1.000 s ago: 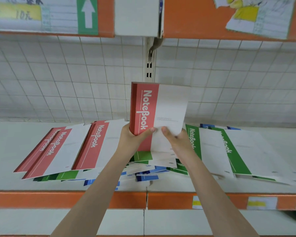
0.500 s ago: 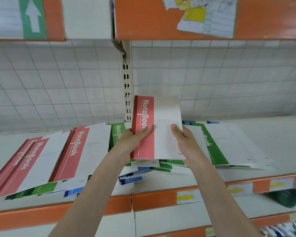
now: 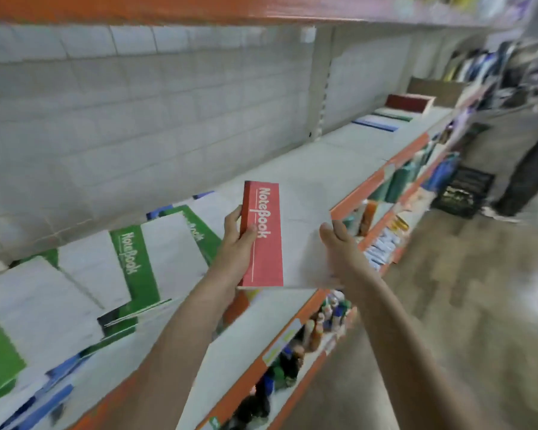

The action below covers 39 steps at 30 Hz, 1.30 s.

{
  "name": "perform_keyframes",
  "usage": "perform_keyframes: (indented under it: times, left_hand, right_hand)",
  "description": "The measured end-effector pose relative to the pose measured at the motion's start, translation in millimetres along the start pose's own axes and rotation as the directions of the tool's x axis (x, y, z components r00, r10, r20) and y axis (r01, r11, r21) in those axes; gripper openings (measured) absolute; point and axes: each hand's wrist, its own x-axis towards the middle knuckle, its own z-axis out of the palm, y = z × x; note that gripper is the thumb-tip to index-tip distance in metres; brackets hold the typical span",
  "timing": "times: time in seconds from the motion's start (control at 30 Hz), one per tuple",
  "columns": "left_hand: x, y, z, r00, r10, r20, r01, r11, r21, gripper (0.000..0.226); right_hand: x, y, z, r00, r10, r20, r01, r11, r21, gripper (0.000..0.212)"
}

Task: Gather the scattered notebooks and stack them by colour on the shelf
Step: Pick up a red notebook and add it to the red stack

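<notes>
I hold a stack of red notebooks [image 3: 269,240] in both hands, above the white shelf [image 3: 320,159]. My left hand [image 3: 235,243] grips its red spine side, thumb on the cover. My right hand [image 3: 339,240] grips the white right edge. Green notebooks [image 3: 134,259] lie scattered on the shelf at the left, with blue ones [image 3: 59,395] poking out beneath. Far down the shelf sit three sorted stacks: a blue stack [image 3: 375,123], a green stack [image 3: 393,114] and a red stack [image 3: 409,102].
An orange shelf lip [image 3: 373,181] runs along the front edge. Lower shelves hold bottles [image 3: 317,327] and small goods. A person [image 3: 522,125] stands in the aisle at the right, beside a black crate [image 3: 465,193]. An upper shelf [image 3: 168,7] hangs overhead.
The view has swung right along the shelf. The red notebooks in both hands moved right, away from the scattered pile. The red notebooks lying at the left are out of view.
</notes>
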Motion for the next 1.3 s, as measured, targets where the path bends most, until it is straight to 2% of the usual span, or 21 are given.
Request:
perform_keyframes:
  times: [0.07,0.2,0.37,0.57,0.73,0.93,1.2,1.3]
  left_hand:
    - [1.0,-4.5,38.8,0.993,-0.026,0.118,0.028,1.000,-0.008,0.032]
    - [-4.9,-13.9,113.0,0.935,-0.027,0.353,0.039,0.999,-0.025,0.044]
    - [-10.9,-29.0,183.7,0.831,-0.045,0.554,0.068,0.997,-0.021,0.044]
    - [-5.7,-40.3,245.6,0.771,-0.106,0.629,0.121,0.993,0.019,0.049]
    - [8.7,-44.8,278.3,0.770,-0.105,0.629,0.083,0.994,0.065,0.044]
    - [31.0,-56.2,319.0,0.749,-0.142,0.647,0.150,0.988,0.042,0.039]
    - [97.7,-77.0,399.0,0.714,-0.198,0.671,0.219,0.974,0.054,0.037]
    - [135.8,-73.0,438.9,0.707,-0.178,0.684,0.198,0.979,0.051,0.041]
  right_hand:
    - [-8.7,9.1,-38.8,0.997,0.018,-0.080,-0.007,0.991,0.136,0.009]
    - [-36.2,28.2,-108.8,0.976,0.089,-0.199,-0.031,0.960,0.277,0.019]
    - [-57.5,45.1,-172.1,0.897,0.242,-0.369,-0.171,0.961,0.215,0.023]
    - [-54.9,63.2,-220.4,0.856,0.269,-0.443,-0.153,0.948,0.279,0.025]
    - [-36.3,72.2,-249.8,0.849,0.274,-0.452,-0.153,0.946,0.286,0.024]
    - [-9.8,89.3,-280.0,0.827,0.276,-0.490,-0.109,0.933,0.343,0.022]
    - [67.1,114.9,-340.0,0.789,0.287,-0.543,-0.113,0.937,0.331,0.014]
    - [112.0,113.0,-371.0,0.794,0.262,-0.548,-0.106,0.948,0.300,0.014]
